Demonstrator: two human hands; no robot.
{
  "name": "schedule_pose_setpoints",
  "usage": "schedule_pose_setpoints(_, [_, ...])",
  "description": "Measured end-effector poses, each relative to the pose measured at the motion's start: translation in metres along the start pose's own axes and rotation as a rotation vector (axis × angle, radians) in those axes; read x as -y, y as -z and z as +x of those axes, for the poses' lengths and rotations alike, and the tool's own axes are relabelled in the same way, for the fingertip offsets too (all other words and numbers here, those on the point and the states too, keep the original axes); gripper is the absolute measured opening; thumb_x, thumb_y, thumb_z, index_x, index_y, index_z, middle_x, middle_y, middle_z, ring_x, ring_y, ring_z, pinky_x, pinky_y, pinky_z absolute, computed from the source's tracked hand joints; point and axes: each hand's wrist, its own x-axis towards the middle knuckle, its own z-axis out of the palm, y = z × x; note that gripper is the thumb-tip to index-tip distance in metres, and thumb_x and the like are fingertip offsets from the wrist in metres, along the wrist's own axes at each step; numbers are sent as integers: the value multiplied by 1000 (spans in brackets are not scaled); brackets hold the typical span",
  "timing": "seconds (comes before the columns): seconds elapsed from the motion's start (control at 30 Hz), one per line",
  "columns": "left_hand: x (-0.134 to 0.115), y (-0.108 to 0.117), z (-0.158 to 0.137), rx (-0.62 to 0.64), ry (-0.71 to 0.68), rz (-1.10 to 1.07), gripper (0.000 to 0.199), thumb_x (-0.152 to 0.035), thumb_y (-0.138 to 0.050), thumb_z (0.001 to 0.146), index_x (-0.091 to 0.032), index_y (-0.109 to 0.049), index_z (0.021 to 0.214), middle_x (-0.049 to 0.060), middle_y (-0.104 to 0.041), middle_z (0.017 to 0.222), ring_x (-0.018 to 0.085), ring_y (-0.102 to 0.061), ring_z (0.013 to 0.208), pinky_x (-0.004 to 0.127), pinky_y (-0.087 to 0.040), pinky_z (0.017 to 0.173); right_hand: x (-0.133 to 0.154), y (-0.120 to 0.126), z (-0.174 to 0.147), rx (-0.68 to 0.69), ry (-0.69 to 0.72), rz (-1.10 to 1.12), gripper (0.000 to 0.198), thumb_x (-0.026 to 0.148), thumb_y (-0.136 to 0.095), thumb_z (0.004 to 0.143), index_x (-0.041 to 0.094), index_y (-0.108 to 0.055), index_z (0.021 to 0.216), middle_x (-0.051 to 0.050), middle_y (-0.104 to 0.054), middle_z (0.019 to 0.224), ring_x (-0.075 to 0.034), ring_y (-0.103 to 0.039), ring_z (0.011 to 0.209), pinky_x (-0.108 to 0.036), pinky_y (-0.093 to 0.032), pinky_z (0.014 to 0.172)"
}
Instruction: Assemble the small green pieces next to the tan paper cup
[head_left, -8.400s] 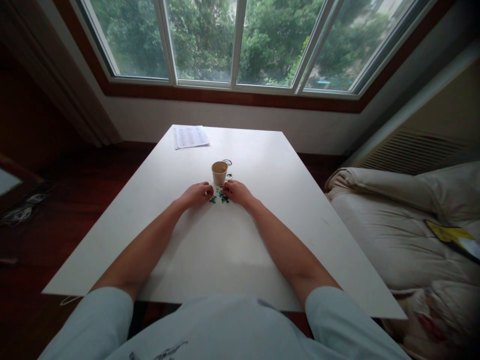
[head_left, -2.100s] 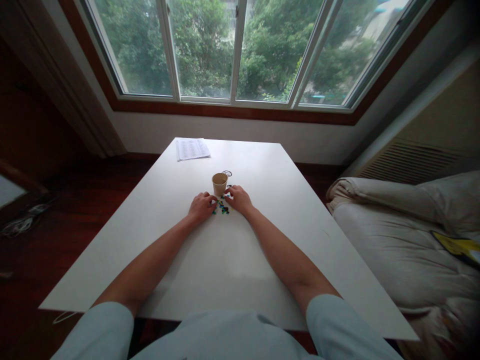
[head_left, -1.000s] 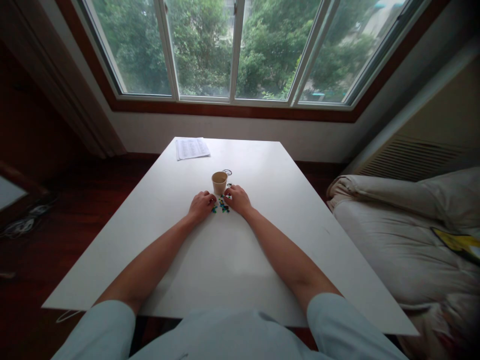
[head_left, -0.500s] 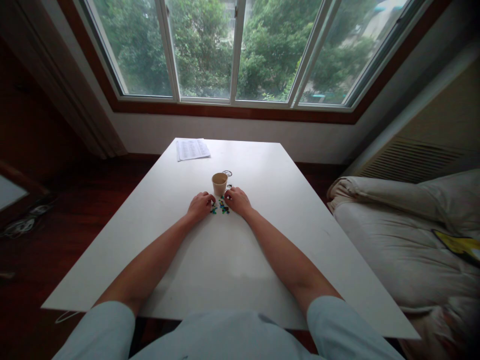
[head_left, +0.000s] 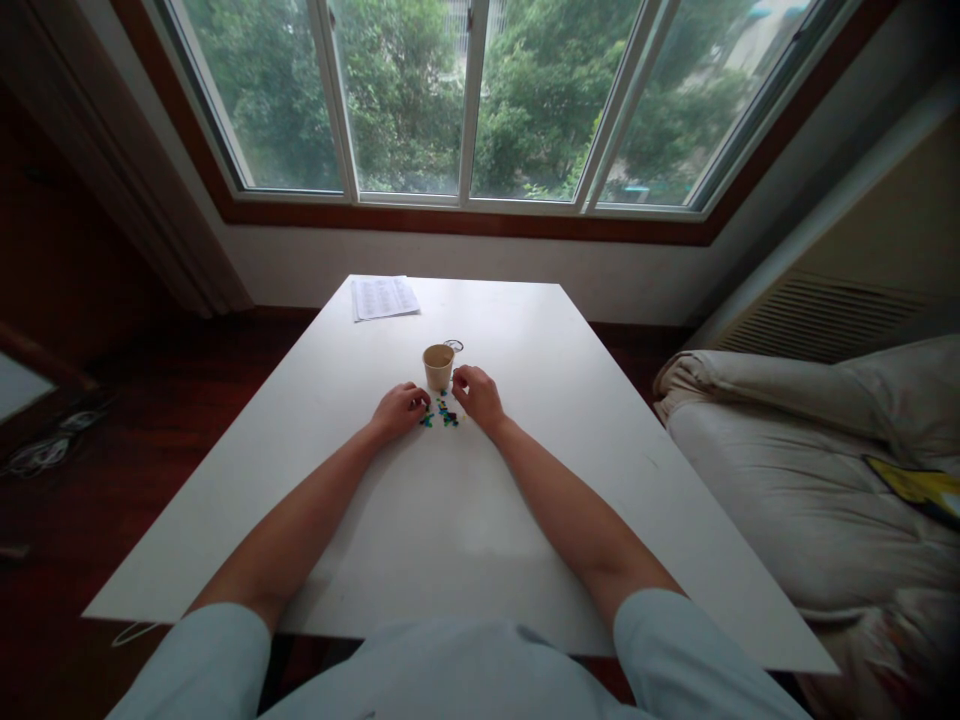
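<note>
Small green, blue and dark beads or bead-like pieces (head_left: pixel 448 415) lie scattered on the white table (head_left: pixel 450 540) between my hands. My left hand (head_left: pixel 401 409) rests at their left side, fingers curled in and tips close to the pieces. On the other side, my right hand (head_left: pixel 479 396) has thumb and fingers pinched together beside the cup's lower right. Whatever either hand holds is too small to make out. A light brown paper cup (head_left: pixel 438 370) stands upright just beyond the pieces, its mouth facing up.
A thin dark loop (head_left: pixel 454 345) lies behind the cup. Printed paper sheets (head_left: pixel 385 298) are at the table's far left corner. A sofa with a pale cover (head_left: pixel 795 480) stands to the right, and a window (head_left: pixel 465 110) is beyond the table.
My right hand has shifted slightly up and away from the pieces, and it now covers a small dark item near the cup. My left hand is almost unmoved.
</note>
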Motion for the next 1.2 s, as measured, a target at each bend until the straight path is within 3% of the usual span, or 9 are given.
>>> schedule_pose_setpoints(0.2, [0, -2, 0, 16, 4, -12, 24, -17, -71, 91, -24, -88, 105, 4, -72, 99, 19, -65, 88, 34, -54, 86, 15, 8, 1, -83, 85, -45, 26, 21, -49, 113, 25, -74, 107, -10, -74, 103, -27, -61, 101, -40, -52, 90])
schedule_pose_setpoints(0.43, [-6, 0, 0, 8, 15, 3, 23, -18, -70, 92, -25, -89, 104, 5, -73, 98, 20, -66, 89, 35, -56, 90, 40, 16, 6, 2, -25, -72, 34, 18, -50, 112, 26, -83, 120, -12, -78, 120, -30, -66, 120, -45, -58, 110])
schedule_pose_setpoints(0.57, [-6, -1, 0, 4, 17, 16, 23, -19, -70, 93, -26, -89, 104, 5, -74, 99, 20, -67, 90, 35, -56, 90, 45, 12, 9, -36, 6, -45, 40, 19, -53, 111, 27, -79, 140, -12, -80, 138, -30, -67, 137, -50, -56, 123])
schedule_pose_setpoints(0.73, [-4, -4, -1, -3, 2, 20, 23, -19, -69, 94, -25, -89, 104, 5, -72, 96, 20, -66, 88, 35, -54, 89, 40, 1, 11, -9, 95, -69, 56, 29, -58, 111, 23, -61, 167, -11, -62, 172, -32, -47, 168, -55, -39, 140])
schedule_pose_setpoints(0.83, [-4, -4, -1, -2, 4, 26, 21, -21, -69, 96, -25, -88, 105, 4, -72, 95, 20, -66, 88, 35, -53, 88, 34, -2, 11, 23, 82, -84, 62, 32, -60, 111, 23, -55, 171, -11, -52, 181, -33, -38, 174, -57, -35, 143])
schedule_pose_setpoints(0.97, [-6, -3, -1, 5, 7, 27, 18, -28, -72, 100, -24, -88, 106, 5, -73, 96, 21, -66, 89, 35, -52, 86, 23, 5, 11, -77, 27, -55, 52, 32, -53, 112, 23, -63, 162, -14, -62, 170, -31, -50, 165, -56, -41, 139])
schedule_pose_setpoints(1.07, [-8, -1, -1, 10, 23, 35, 16, -28, -74, 100, -24, -88, 104, 5, -74, 97, 22, -66, 90, 36, -53, 86, 8, 16, 11, -144, -82, -74, 38, 30, -53, 110, 23, -76, 140, -16, -76, 146, -33, -64, 143, -53, -51, 127])
schedule_pose_setpoints(1.13, [-8, 0, -1, 14, 32, 37, 14, -24, -74, 98, -24, -88, 102, 5, -74, 98, 22, -67, 91, 35, -53, 86, -6, 22, 10, -94, -188, -111, 30, 25, -53, 106, 20, -80, 118, -15, -81, 121, -31, -70, 117, -48, -56, 112])
schedule_pose_setpoints(1.2, [-9, 1, -1, 15, 39, 35, 15, -20, -74, 97, -24, -87, 102, 5, -75, 98, 22, -68, 91, 34, -53, 86, -20, 27, 9, 38, -291, -120, 24, 22, -56, 102, 21, -80, 104, -11, -81, 103, -26, -70, 96, -41, -57, 97])
